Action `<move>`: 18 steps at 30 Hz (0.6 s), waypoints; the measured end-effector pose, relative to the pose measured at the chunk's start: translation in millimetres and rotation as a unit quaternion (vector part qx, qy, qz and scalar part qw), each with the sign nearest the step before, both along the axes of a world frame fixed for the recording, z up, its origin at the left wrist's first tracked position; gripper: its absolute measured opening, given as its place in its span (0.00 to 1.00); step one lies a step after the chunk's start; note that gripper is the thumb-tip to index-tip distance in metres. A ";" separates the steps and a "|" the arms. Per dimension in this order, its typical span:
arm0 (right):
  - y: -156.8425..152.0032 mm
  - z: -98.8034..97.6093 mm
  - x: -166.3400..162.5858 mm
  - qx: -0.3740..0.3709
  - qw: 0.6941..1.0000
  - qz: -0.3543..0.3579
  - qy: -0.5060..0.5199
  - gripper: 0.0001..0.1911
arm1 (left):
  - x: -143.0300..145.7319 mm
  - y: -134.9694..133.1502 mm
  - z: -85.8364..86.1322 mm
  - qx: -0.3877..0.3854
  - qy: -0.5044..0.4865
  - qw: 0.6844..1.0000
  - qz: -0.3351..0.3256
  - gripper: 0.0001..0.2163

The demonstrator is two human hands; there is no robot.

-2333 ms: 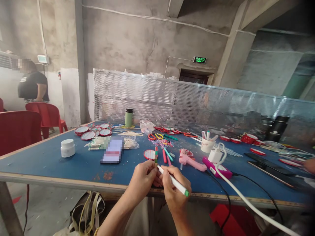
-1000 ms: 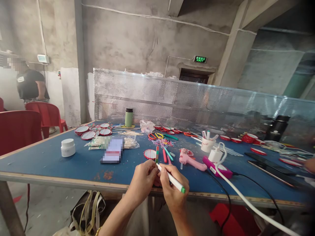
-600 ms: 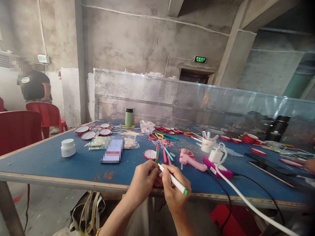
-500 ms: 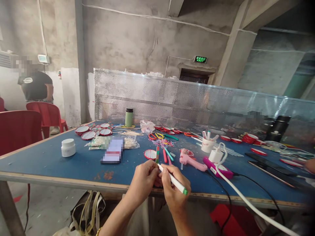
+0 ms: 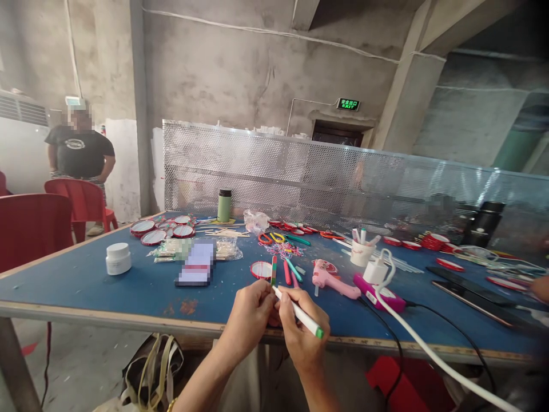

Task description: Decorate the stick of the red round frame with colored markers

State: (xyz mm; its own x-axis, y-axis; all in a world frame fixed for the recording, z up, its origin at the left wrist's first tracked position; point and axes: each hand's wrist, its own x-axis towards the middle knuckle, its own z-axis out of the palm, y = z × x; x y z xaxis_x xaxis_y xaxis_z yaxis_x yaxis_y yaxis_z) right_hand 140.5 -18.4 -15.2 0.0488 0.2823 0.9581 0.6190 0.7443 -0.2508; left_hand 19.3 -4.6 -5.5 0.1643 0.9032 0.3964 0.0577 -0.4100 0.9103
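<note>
My left hand [image 5: 252,312] is closed on a flat wooden stick [image 5: 274,269] that stands upright, with red and green bands on its upper part. In my right hand [image 5: 302,323] is a white marker [image 5: 300,313] with a green end, held like a pen. Its tip meets the stick just above my left fingers. Both hands are close together at the table's front edge. Just beyond them lie a small red-rimmed drum [image 5: 261,269], a red marker [image 5: 287,272] and a teal marker [image 5: 294,269].
A pink glue gun [image 5: 334,280] and a purple power strip [image 5: 381,293] with cables lie to the right. At left are a phone [image 5: 196,263], a white jar [image 5: 118,259] and more drums [image 5: 153,237]. A person [image 5: 80,151] stands behind red chairs [image 5: 81,197].
The marker in my right hand has shifted slightly left and down along the stick. The person at far left has moved right and turned. My left hand has hardly moved.
</note>
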 end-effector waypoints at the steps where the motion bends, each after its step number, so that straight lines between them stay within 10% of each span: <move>1: 0.1 -0.2 0.0 -0.001 1.000 0.001 0.001 0.07 | 0.1 0.1 0.1 0.001 -0.001 1.000 0.000 0.11; 18: 0.0 -3.4 1.1 -0.005 1.000 -0.027 0.014 0.08 | 0.4 2.9 -4.1 -0.008 -0.004 1.000 -0.010 0.11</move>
